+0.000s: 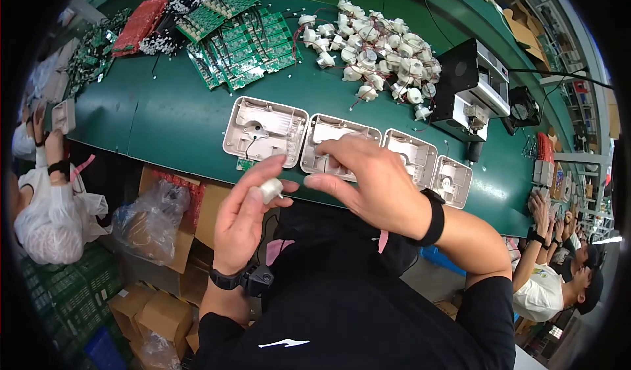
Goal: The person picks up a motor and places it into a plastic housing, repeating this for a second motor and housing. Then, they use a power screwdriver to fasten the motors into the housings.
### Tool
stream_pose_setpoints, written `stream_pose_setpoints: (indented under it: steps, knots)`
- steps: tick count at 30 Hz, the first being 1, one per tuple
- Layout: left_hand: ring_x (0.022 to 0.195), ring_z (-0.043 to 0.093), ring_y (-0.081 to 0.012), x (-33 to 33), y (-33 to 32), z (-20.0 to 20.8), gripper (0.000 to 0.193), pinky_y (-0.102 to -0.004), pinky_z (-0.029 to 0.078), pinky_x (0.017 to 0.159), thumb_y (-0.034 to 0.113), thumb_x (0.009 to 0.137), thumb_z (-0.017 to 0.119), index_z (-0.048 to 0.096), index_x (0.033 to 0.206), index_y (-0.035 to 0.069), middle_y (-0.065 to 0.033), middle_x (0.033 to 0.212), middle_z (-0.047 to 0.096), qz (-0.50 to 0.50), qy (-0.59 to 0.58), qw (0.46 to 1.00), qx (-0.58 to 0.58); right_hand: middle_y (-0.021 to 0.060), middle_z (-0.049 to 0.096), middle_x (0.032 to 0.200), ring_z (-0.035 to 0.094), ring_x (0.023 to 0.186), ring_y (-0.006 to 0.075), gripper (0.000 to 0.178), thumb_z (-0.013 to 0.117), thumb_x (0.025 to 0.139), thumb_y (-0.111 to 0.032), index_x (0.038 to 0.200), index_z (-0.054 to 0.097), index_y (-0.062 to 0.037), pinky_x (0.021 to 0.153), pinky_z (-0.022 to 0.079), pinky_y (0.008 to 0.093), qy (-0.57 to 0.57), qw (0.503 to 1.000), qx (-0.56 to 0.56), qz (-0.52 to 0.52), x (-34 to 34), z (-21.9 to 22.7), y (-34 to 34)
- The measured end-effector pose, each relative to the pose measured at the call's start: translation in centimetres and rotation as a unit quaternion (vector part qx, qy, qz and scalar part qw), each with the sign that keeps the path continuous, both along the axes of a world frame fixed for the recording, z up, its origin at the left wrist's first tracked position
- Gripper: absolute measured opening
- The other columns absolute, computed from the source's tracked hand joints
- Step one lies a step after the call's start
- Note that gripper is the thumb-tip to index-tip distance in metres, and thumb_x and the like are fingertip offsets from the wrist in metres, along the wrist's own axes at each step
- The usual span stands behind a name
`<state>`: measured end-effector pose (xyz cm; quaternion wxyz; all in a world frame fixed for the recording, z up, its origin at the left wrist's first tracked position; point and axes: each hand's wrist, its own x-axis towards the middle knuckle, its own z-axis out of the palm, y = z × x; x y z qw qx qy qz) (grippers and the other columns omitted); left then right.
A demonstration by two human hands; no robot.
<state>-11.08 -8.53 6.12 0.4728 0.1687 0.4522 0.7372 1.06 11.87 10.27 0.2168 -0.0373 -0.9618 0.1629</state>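
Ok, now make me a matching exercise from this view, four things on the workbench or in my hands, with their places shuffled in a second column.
Things:
1. small white part
2. red bundle
3. pale open cases
4. black and silver machine

Places:
A. in a row along the near edge of the green table
B. just right of the heap of white units
C. held in the left hand
D. on the far side, left of the green circuit boards

Right pairs: 1-C; 2-D; 3-A; 4-B.
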Motion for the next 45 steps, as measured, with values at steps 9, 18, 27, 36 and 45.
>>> stream_pose_setpoints:
  steps: [9, 18, 27, 36, 45]
  knots:
    - [0.123, 0.059, -0.0264, 3.1, 2.0, 0.9, 0.035, -0.036, 0.052, 0.097, 0.001, 0.095, 0.059, 0.056, 0.13, -0.002, -0.0159, 0.143, 0.051, -0.006, 0.167, 0.985, -0.031, 0.0013, 0.061, 0.073, 0.055, 0.063, 0.009, 0.022, 0.061, 0.1, -0.021, 0.101, 0.071, -0.0016, 0.057, 0.046, 0.0251, -0.168, 0.784, -0.594, -0.07, -0.3, -0.2, -0.6]
    - [0.112, 0.066, -0.0278, 1.0, 2.0, 0.7, 0.032, -0.0326, 0.052, 0.092, -0.005, 0.082, 0.07, 0.066, 0.113, 0.001, -0.0138, 0.115, 0.068, -0.008, 0.362, 0.921, -0.147, 0.0105, 0.069, 0.09, 0.068, 0.07, 0.0234, 0.035, 0.073, 0.083, -0.006, 0.116, 0.065, 0.0004, 0.061, 0.056, 0.0329, -0.064, 0.967, -0.153, 0.191, 3.2, 1.7, -4.1]
    - [0.12, 0.061, -0.0294, -8.4, 3.0, -0.5, 0.029, -0.0366, 0.052, 0.091, 0.0, 0.076, 0.077, 0.071, 0.103, 0.007, -0.0095, 0.115, 0.068, -0.021, 0.625, 0.76, -0.18, 0.0133, 0.069, 0.095, 0.068, 0.073, 0.0202, 0.051, 0.079, 0.077, -0.001, 0.124, 0.06, 0.0017, 0.06, 0.056, 0.0306, -0.011, 0.982, -0.186, -0.021, 9.0, 3.3, 0.1]
    - [0.123, 0.058, -0.0298, -10.0, 5.0, -1.6, 0.036, -0.0389, 0.047, 0.099, 0.002, 0.066, 0.081, 0.07, 0.1, 0.009, -0.0059, 0.113, 0.069, -0.07, 0.767, 0.622, -0.142, 0.0073, 0.067, 0.1, 0.063, 0.079, 0.0105, 0.04, 0.067, 0.089, 0.0, 0.128, 0.058, 0.0034, 0.073, 0.052, 0.0238, 0.022, 0.913, -0.21, -0.348, 18.2, 2.7, 6.5]
    - [0.12, 0.057, -0.0312, -10.2, 5.5, -0.5, 0.054, -0.0399, 0.046, 0.098, 0.005, 0.066, 0.083, 0.065, 0.117, 0.009, -0.0071, 0.119, 0.068, -0.106, 0.742, 0.63, -0.202, 0.0032, 0.065, 0.098, 0.057, 0.083, 0.0097, 0.055, 0.06, 0.099, -0.046, 0.123, 0.061, 0.0026, 0.074, 0.048, 0.0269, 0.05, 0.811, -0.286, -0.508, 25.8, -6.8, 22.5]
